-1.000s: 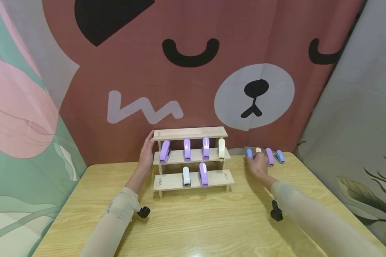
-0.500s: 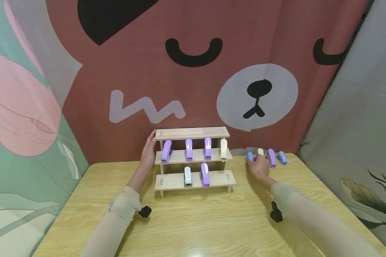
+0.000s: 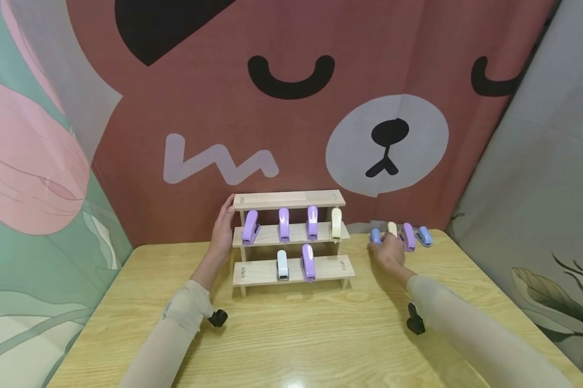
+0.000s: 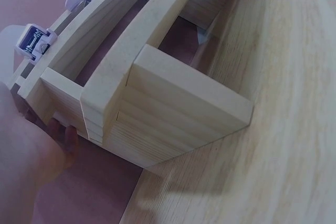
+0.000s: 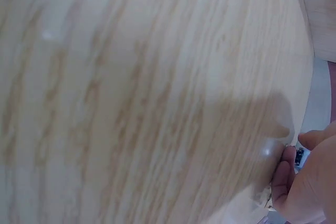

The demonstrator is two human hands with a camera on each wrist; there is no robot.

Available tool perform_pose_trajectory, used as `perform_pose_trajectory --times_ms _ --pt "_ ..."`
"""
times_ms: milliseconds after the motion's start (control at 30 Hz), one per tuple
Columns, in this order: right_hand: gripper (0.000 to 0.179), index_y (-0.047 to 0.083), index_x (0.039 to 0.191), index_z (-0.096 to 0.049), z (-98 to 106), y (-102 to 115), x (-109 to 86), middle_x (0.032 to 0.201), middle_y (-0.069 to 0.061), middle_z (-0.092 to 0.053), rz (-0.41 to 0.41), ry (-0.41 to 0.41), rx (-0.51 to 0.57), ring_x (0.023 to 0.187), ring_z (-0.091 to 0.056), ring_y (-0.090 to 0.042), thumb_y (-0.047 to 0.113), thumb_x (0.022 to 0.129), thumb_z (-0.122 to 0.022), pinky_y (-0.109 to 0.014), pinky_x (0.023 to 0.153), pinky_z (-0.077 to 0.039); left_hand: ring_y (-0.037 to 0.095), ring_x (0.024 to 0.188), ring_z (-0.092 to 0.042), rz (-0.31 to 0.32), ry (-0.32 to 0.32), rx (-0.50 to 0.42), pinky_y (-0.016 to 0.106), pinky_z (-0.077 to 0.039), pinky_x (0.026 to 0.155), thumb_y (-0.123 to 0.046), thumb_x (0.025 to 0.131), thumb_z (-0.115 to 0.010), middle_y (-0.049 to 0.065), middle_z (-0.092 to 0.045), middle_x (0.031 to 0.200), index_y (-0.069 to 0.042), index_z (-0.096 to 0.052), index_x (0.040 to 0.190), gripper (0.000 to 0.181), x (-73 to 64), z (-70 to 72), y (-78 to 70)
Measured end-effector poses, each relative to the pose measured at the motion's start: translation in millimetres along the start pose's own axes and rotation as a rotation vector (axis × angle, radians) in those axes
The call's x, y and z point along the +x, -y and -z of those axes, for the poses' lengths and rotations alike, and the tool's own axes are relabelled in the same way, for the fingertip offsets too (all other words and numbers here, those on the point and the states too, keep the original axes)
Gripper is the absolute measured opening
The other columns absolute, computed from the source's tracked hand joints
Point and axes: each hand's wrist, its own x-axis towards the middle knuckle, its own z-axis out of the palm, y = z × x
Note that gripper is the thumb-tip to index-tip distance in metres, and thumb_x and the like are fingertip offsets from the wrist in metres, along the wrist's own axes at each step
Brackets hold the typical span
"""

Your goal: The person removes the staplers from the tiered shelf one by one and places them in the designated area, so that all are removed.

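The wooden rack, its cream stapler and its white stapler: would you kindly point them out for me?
Wooden rack (image 3: 298, 233): head view, bare middle shelf.
Cream stapler (image 3: 336, 222): head view, top cover.
White stapler (image 3: 282, 262): head view, top cover.

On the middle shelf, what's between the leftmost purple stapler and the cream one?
Two more purple staplers stand between the leftmost purple stapler and the cream stapler on the middle shelf, spaced apart; the head view shows this.

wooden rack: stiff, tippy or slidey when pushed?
Probably stiff: the rack looks like solid wood. Likely to slide before tipping, since its lowest tier juts forward. The staplers on it might slip off under a sharp shove, as no raised edge shows.
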Motion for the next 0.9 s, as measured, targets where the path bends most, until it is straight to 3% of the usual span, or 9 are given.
perform_pose_trajectory --times_ms 100,400,633,767,900 --pt "0.031 -0.006 0.103 -0.063 1 1 -2.1 0.099 -0.026 -0.066 0.002 0.010 0.003 0.088 -0.060 -0.039 0.018 0.086 -0.073 -0.054 0.076 -0.049 0.023 0.151 -0.014 0.001 0.004 -0.006 0.051 -0.008 0.119 -0.028 0.113 -0.034 0.002 -0.028 0.165 -0.017 -0.028 0.163 0.051 0.0 0.8 1.1" --pt "0.046 -0.012 0.121 -0.057 10 10 -11.5 0.115 -0.033 -0.062 0.020 -0.015 0.117 0.104 -0.060 -0.048 0.012 0.085 -0.072 -0.056 0.090 -0.048 0.023 0.151 -0.014 -0.006 0.003 0.003 0.051 -0.008 0.119 -0.028 0.113 -0.033 0.001 -0.029 0.164 -0.017 -0.028 0.163 0.051 -0.2 0.4 0.5" --pt "0.032 -0.008 0.113 -0.065 17 32 -18.8 0.098 -0.021 -0.068 0.085 -0.057 0.226 0.090 -0.064 -0.034 0.011 0.087 -0.069 -0.042 0.080 -0.051 0.017 0.150 -0.014 -0.016 -0.014 -0.015 0.052 -0.006 0.119 -0.043 0.111 -0.036 -0.008 -0.030 0.163 -0.032 -0.033 0.161 0.051 14.4 5.5 31.3" --pt "0.028 -0.006 0.110 -0.067 19 44 -25.4 0.096 -0.018 -0.069 0.071 -0.059 0.309 0.076 -0.065 -0.021 0.010 0.087 -0.068 -0.027 0.067 -0.051 0.019 0.151 -0.012 0.001 0.001 -0.023 0.053 -0.007 0.119 -0.037 0.113 -0.034 -0.006 -0.027 0.164 -0.029 -0.030 0.162 0.050 14.8 5.1 29.1" --pt "0.026 -0.007 0.110 -0.066 21 55 -33.8 0.096 -0.019 -0.068 0.052 -0.047 0.412 0.063 -0.064 -0.009 0.007 0.088 -0.067 -0.019 0.057 -0.050 0.022 0.151 -0.013 0.015 0.001 -0.022 0.053 -0.008 0.119 -0.031 0.113 -0.033 -0.002 -0.027 0.165 -0.024 -0.029 0.163 0.050 10.0 3.9 17.4"
